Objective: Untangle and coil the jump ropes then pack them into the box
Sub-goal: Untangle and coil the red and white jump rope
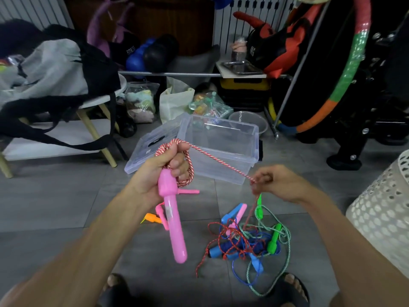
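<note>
1. Head view: the left hand (164,167) is raised over the floor (66,207), its grip closed round a pink handle (171,222) and a few loops of red-white rope (188,167). The handle hangs down from the fist, its rounded end toward the camera.
2. From the top of that fist the rope runs taut, right and nearer, to the right hand (276,182), whose grip pinches it between thumb and fingertips. Below the pinch the rope drops toward the floor.
3. On the floor, near and right of centre, lies a tangle (247,240) of ropes: blue, red and green cords crossing one another, with blue, green and pink handles among them. I cannot tell which cord joins which handle.
4. Left of the tangle, partly behind the held handle, lie an orange handle (151,218) and more pink ones.
5. Farther off, behind the hands, a clear box (223,151) stands open on the floor, with its lid (150,147) leaning against its left side.
6. A white perforated basket (382,209) stands at the right edge.
7. Two sandalled feet show at the near edge.
</note>
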The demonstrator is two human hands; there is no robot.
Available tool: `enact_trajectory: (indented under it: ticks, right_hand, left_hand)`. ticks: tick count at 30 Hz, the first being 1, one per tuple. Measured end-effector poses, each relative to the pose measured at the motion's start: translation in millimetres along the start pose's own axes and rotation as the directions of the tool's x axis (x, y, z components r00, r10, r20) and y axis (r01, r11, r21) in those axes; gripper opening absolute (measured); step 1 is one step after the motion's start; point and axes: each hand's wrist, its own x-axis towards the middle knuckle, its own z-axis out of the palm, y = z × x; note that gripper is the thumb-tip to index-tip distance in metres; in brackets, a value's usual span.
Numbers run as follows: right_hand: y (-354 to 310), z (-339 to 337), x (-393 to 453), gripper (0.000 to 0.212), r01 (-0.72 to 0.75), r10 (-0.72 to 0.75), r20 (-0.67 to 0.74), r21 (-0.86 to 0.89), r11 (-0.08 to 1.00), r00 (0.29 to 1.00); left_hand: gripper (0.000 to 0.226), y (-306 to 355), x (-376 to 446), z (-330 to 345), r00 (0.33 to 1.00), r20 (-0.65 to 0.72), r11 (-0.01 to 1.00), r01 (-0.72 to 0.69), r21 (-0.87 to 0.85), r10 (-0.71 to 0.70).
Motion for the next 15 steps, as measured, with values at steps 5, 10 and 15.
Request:
enact_trajectory:
  ticks: [5, 10, 15]
  right_hand:
    - [-32, -23, -12, 0.013, 0.379, -0.138, -0.406, 0.605, 0.7, 0.903]
    - [-19, -4, -2, 0.015, 0.201, -0.063, -0.441, 0.275, 0.94, 0.895]
    - [-14, 4, 6, 0.018, 0.119, -0.101, -0.408, 0.019, 0.993, 0.907]
  left_hand:
    - [0.02, 2, 2, -2, 0.968, -0.243, 0.982, 0.099, 0.163, -0.058]
    - [0.017, -10, 1, 3, 0.943, -0.278, 0.953, 0.241, 0.184, -0.184]
    - [0.009, -13, -4, 8, 0.979, -0.121, 0.977, 0.179, 0.117, -0.165]
